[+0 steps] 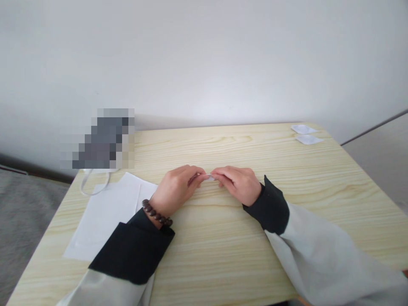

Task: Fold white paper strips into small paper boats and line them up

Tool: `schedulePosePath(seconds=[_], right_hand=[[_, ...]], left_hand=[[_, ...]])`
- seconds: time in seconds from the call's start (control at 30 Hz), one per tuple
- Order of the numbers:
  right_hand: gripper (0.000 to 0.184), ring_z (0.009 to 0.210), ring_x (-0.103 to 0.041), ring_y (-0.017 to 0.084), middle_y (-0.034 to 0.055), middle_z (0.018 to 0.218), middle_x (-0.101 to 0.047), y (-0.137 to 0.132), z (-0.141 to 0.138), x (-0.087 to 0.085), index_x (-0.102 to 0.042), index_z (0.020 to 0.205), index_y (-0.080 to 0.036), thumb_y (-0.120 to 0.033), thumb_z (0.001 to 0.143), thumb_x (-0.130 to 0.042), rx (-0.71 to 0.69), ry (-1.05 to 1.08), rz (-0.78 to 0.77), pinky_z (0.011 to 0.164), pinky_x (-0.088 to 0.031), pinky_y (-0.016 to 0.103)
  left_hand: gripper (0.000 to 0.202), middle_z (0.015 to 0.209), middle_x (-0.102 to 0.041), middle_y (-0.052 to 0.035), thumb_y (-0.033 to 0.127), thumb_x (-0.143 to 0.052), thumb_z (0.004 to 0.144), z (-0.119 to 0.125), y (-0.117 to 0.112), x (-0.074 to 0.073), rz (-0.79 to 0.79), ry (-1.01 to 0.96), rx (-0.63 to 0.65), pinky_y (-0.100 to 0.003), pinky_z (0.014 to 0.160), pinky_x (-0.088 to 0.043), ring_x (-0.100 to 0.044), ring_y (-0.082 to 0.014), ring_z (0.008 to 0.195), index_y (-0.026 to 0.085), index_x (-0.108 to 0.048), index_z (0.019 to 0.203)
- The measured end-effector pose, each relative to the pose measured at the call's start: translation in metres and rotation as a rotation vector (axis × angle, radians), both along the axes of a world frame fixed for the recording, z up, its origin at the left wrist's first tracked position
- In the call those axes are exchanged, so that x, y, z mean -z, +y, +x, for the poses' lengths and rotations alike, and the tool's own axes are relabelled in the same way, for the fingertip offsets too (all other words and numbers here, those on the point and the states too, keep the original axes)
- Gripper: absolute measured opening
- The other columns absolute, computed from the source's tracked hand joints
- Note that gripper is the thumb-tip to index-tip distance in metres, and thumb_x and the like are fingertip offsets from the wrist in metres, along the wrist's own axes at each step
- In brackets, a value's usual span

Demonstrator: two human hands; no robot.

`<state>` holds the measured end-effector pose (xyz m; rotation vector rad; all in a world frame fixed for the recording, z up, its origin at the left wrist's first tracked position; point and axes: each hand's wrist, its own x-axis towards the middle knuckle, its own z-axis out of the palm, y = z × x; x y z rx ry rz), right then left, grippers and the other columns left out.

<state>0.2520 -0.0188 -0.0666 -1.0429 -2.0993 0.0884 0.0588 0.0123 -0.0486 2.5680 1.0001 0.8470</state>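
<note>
My left hand (180, 185) and my right hand (239, 182) meet over the middle of the wooden table, fingertips almost touching. Between them they pinch a small piece of white paper (210, 177), of which only a sliver shows. Fingers and thumbs cover the rest, so its full shape is hidden. Both hands are closed, thumb against fingers. Dark beads circle my left wrist, and sheets of white paper (105, 221) lie partly under that forearm.
Two small folded white papers (303, 129) lie at the table's (207, 263) far right corner. A blurred-out dark object (102, 142) stands at the back left, with a white cable loop (84, 187) beside it. A pale wall (204, 63) rises behind the table.
</note>
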Motion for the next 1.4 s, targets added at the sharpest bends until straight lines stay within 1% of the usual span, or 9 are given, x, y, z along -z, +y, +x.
schedulePosePath(seconds=[0.13,0.27,0.43,0.53,0.63,0.77,0.9,1.17,1.4], right_hand=[[0.014,0.057,-0.062,0.009,0.0019,0.073,-0.07,-0.001,0.001,0.0,-0.064,0.089,-0.014,-0.019,0.091,-0.05,-0.005,0.035,-0.007,0.059,-0.046,0.019],[0.01,0.062,-0.062,0.01,0.0025,0.075,-0.069,-0.001,0.0,0.0,-0.063,0.087,-0.016,-0.021,0.088,-0.054,-0.027,0.031,-0.057,0.058,-0.046,0.019],[0.017,0.066,-0.064,0.011,0.0031,0.074,-0.069,0.0,0.0,-0.002,-0.064,0.084,-0.016,-0.022,0.091,-0.05,-0.054,0.044,-0.141,0.064,-0.048,0.02],[0.017,0.054,-0.063,0.008,-0.001,0.064,-0.068,0.0,0.003,-0.005,-0.065,0.084,-0.016,-0.021,0.091,-0.05,-0.072,0.114,-0.316,0.057,-0.047,0.018],[0.017,0.052,-0.065,0.008,-0.0022,0.062,-0.069,0.001,0.008,-0.005,-0.065,0.086,-0.016,-0.023,0.09,-0.05,-0.103,0.205,-0.509,0.056,-0.049,0.017],[0.026,0.055,-0.068,0.012,0.0029,0.067,-0.072,0.008,0.018,-0.003,-0.064,0.095,-0.013,-0.034,0.09,-0.05,-0.16,0.37,-0.784,0.048,-0.051,0.019],[0.036,0.069,-0.071,0.016,0.0068,0.078,-0.072,0.015,0.024,0.001,-0.062,0.101,-0.011,-0.043,0.086,-0.054,-0.273,0.534,-0.975,0.055,-0.057,0.022],[0.032,0.054,-0.066,0.012,0.002,0.067,-0.069,0.011,0.019,0.006,-0.062,0.092,-0.013,-0.04,0.077,-0.066,-0.198,0.655,-0.945,0.041,-0.05,0.017],[0.035,0.066,-0.071,0.016,0.006,0.072,-0.073,0.013,0.022,0.003,-0.066,0.099,-0.013,-0.041,0.078,-0.065,-0.215,0.669,-1.034,0.046,-0.055,0.019]], left_hand=[[0.019,0.066,-0.066,0.0034,0.033,-0.053,0.089,-0.002,-0.002,0.002,-0.116,-0.006,0.004,-0.019,0.058,-0.044,-0.057,-0.009,0.056,0.017,-0.064,0.09],[0.02,0.08,-0.069,-0.0007,0.031,-0.05,0.09,-0.003,-0.002,0.006,-0.1,0.028,0.057,-0.021,0.062,-0.044,-0.061,-0.0109,0.065,0.018,-0.065,0.092],[0.022,0.069,-0.068,0.0013,0.03,-0.049,0.09,-0.002,-0.002,0.004,-0.181,-0.005,0.062,-0.02,0.059,-0.044,-0.059,-0.0101,0.061,0.018,-0.066,0.085],[0.026,0.057,-0.066,0.0038,0.039,-0.054,0.086,-0.002,-0.003,-0.001,-0.384,-0.039,-0.032,-0.018,0.047,-0.039,-0.051,-0.0077,0.045,0.018,-0.068,0.077],[0.03,0.056,-0.067,0.0019,0.045,-0.058,0.082,-0.003,-0.002,-0.003,-0.573,-0.099,-0.068,-0.018,0.042,-0.038,-0.05,-0.0082,0.043,0.017,-0.068,0.075],[0.027,0.061,-0.067,0.0013,0.04,-0.055,0.085,-0.006,0.001,-0.001,-0.69,-0.16,-0.011,-0.017,0.042,-0.04,-0.05,-0.0073,0.041,0.017,-0.069,0.088],[0.028,0.065,-0.066,0.0009,0.037,-0.053,0.086,-0.006,0.002,0.0,-0.754,-0.21,-0.002,-0.017,0.041,-0.041,-0.05,-0.0063,0.041,0.016,-0.066,0.099],[0.027,0.061,-0.065,0.0022,0.038,-0.061,0.08,0.0,-0.002,-0.004,-0.646,-0.172,-0.056,-0.016,0.035,-0.034,-0.043,-0.0052,0.038,0.018,-0.068,0.095],[0.026,0.049,-0.061,0.0018,0.038,-0.057,0.083,-0.003,-0.001,-0.007,-0.778,-0.18,-0.104,-0.016,0.038,-0.039,-0.049,-0.0072,0.04,0.015,-0.068,0.077]])
